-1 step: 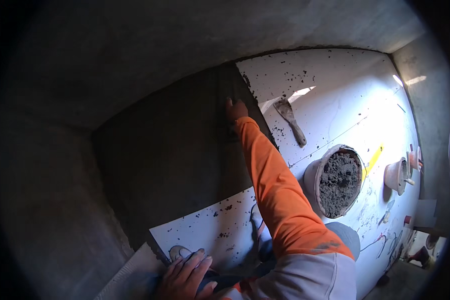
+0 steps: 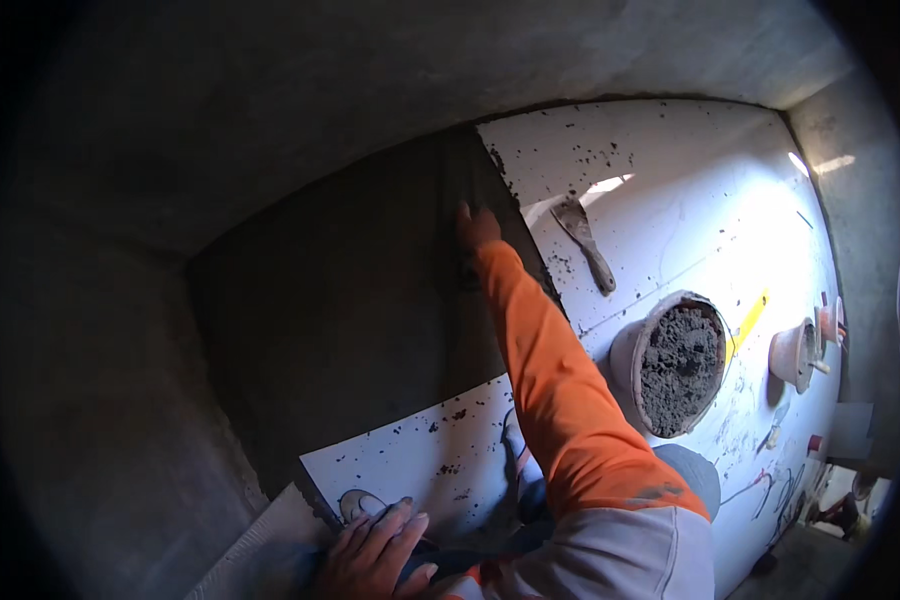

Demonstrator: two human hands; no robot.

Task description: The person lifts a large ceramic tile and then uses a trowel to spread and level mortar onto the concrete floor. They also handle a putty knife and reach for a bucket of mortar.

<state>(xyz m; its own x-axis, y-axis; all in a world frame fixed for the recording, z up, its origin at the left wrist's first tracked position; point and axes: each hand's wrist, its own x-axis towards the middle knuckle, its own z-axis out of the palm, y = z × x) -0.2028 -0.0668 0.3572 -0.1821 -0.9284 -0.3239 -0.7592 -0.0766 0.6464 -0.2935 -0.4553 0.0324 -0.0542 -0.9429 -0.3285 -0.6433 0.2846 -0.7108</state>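
Note:
My right hand [image 2: 480, 228], at the end of an orange sleeve [image 2: 545, 380], reaches far forward over a smooth dark mortar bed [image 2: 340, 310]. Its fingers are curled, and darkness hides whatever they grip. White tiles [image 2: 660, 160] border the bed to the right and in front. On the right-hand tile, close to that hand, lies a dirty scraper [image 2: 585, 240]. My left hand [image 2: 382, 548] rests low near my knee, fingers stretched out, holding nothing. A shoe [image 2: 360, 505] shows just beyond it.
Right of my arm stands a bucket [image 2: 625, 360] of crumbly grey mortar. Past it are a yellow tool [image 2: 748, 325], a smaller bucket [image 2: 785, 360] and cables [image 2: 785, 490]. Concrete walls [image 2: 100, 400] close in at left and back. Mortar crumbs dot the tiles.
My right hand has drawn slightly back toward me over the mortar. The view has shifted a little; my left hand stays in place.

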